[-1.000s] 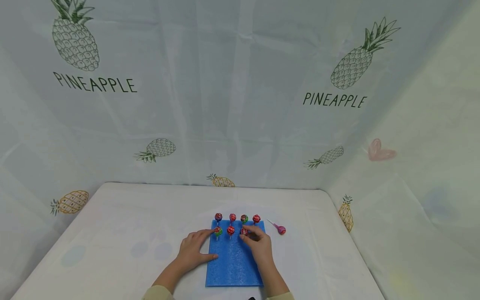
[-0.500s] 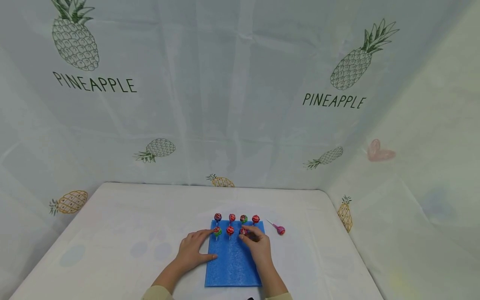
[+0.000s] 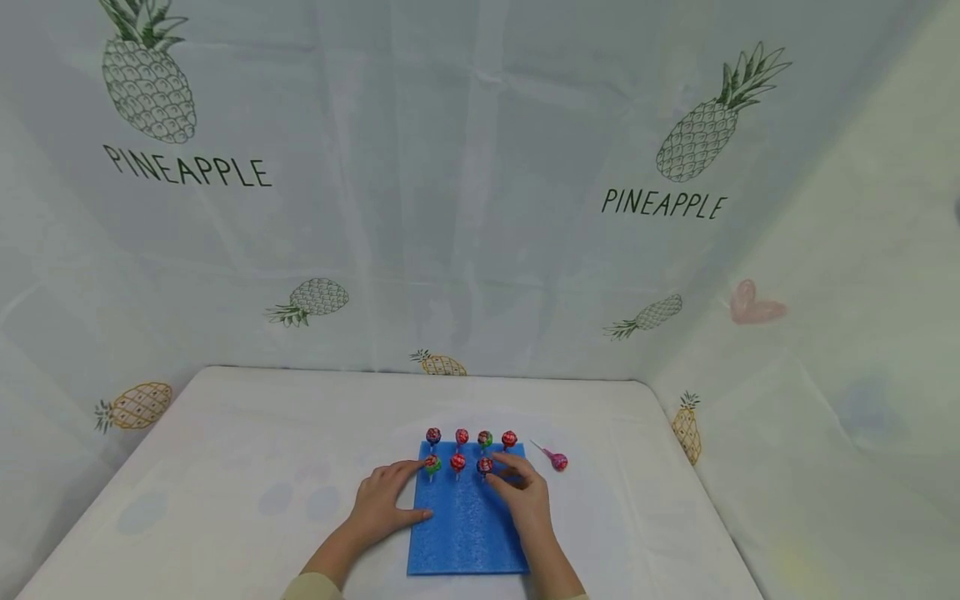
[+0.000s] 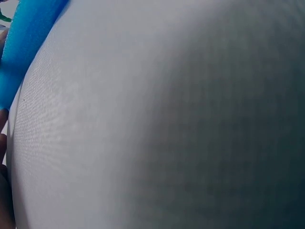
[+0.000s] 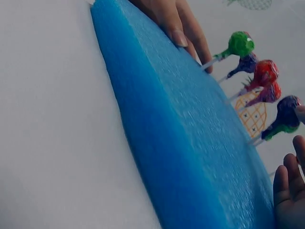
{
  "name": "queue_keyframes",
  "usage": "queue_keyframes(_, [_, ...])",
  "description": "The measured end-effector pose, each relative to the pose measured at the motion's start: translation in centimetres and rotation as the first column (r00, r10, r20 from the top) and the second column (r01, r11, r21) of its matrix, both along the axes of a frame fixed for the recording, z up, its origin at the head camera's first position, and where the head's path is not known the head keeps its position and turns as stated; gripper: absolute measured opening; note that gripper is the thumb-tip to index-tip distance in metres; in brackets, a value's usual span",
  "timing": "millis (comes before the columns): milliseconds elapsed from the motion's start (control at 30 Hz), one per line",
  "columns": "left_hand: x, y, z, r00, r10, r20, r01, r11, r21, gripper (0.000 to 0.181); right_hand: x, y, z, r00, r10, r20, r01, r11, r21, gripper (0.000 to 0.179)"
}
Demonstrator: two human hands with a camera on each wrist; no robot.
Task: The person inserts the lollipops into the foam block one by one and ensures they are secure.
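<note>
A blue foam board (image 3: 467,533) lies flat on the table, with lollipops standing upright in it by their sticks. Several form the back row; three stand in front: a green-and-red lollipop (image 3: 432,464), a red lollipop (image 3: 457,462) and a dark wrapped lollipop (image 3: 485,467). My left hand (image 3: 381,504) rests at the board's left edge, fingertips by the green-and-red lollipop, thumb on the board. My right hand (image 3: 527,498) is beside the dark lollipop, fingers parted. In the right wrist view, one fingertip (image 5: 300,112) overlaps that lollipop's head; contact is unclear.
A pink-purple lollipop (image 3: 558,461) lies on the white-covered table (image 3: 225,467), right of the board. A hanging cloth (image 3: 450,208) printed with pineapples stands behind the table. The left wrist view shows mostly white cloth and a corner of the board.
My right hand's fingers have parted from around the dark lollipop and shifted slightly right, leaving its head in full view. The left hand keeps its place on the board.
</note>
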State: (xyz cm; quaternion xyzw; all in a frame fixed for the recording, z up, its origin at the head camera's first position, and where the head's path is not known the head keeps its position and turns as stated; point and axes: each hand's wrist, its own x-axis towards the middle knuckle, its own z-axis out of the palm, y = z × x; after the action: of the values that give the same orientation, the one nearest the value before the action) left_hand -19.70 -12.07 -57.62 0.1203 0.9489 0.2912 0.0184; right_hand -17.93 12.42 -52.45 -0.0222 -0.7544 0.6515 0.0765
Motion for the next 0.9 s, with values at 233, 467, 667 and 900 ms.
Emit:
queue_keyframes(233, [0.0,0.0,-0.1,1.0,-0.002,-0.009,0.002,1.0,0.0,0.087,-1.1,2.5,-2.6,0.996,-0.086,0.034,0.085,0.996,0.015,0.029])
queue_keyframes(467, [0.0,0.0,-0.2,1.0,0.001,-0.011,-0.001,1.0,0.0,0.087,-1.1,4.4,-2.8,0.983,-0.162,0.091,0.16,0.987,0.025,0.029])
queue_keyframes(667, [0.1,0.0,-0.1,1.0,0.001,-0.014,-0.001,1.0,0.002,0.087,-1.4,6.3,-3.4,0.977,-0.207,0.051,0.205,0.977,0.053,0.029])
queue_keyframes(900, [0.4,-0.2,0.3,0.998,-0.017,-0.057,0.018,1.0,0.016,0.086,-2.0,8.3,-3.8,0.964,-0.265,0.009,0.264,0.963,0.054,0.027])
